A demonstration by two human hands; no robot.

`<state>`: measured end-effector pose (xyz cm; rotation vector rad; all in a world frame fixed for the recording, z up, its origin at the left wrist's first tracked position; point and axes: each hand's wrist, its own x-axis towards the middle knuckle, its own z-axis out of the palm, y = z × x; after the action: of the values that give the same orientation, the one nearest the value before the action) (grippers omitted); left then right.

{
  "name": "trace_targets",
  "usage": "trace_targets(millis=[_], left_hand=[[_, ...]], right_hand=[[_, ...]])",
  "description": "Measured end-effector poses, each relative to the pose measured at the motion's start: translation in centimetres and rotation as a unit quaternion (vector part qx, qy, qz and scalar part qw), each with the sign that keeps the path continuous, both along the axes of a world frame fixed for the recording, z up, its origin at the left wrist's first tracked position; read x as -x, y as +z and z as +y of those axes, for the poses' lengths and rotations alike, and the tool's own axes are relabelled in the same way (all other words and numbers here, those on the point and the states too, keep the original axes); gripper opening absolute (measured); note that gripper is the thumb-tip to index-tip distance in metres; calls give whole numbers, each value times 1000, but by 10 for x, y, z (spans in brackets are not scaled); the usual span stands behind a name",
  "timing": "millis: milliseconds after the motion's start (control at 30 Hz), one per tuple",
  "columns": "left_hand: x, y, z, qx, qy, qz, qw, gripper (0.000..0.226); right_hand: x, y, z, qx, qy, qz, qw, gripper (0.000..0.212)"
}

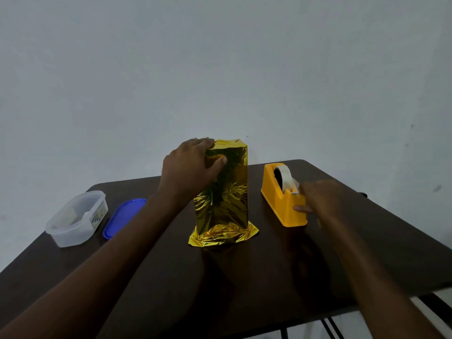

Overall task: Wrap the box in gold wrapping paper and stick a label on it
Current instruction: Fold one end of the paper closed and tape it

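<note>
Head view, looking down at a dark brown bench (244, 277) set against a plain pale wall.

A tall box (223, 189) stands upright near the middle of the bench, wrapped in shiny gold wrapping paper (223, 234). The foil is crinkled and mirror-like, with dark reflections down its front face. Its top end is folded flat, while loose paper flares out in a crumpled skirt around the base, spreading onto the bench.

The left hand (189, 167) holds the box near its top left edge: fingers curl over the top, the thumb presses on the front face, a firm grip on the wrapped box.

Just right of the box, apart from it, sits a yellow tape dispenser (281, 199) loaded with a roll of clear tape. The right hand (320, 199) is blurred; its thumb touches the near end of the dispenser and its fingers reach toward the cutter, but how narrow or wide that grip is cannot be told.

At the left of the bench sits a clear plastic container (75, 218) with small items inside, and a blue lid (123, 216) lies just beside it
</note>
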<state>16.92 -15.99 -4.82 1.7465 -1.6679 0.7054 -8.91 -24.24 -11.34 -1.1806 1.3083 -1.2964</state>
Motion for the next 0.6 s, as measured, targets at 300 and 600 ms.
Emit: trace_targets(millis=[300, 600], left_hand=[[-1, 1, 3, 1, -10, 0, 1000, 57], [0, 1, 3, -3, -12, 4, 1000, 63]], right_hand=[[-2, -39, 5, 12, -58, 11, 998, 25], [-14, -48, 9, -11, -98, -88, 991, 9]])
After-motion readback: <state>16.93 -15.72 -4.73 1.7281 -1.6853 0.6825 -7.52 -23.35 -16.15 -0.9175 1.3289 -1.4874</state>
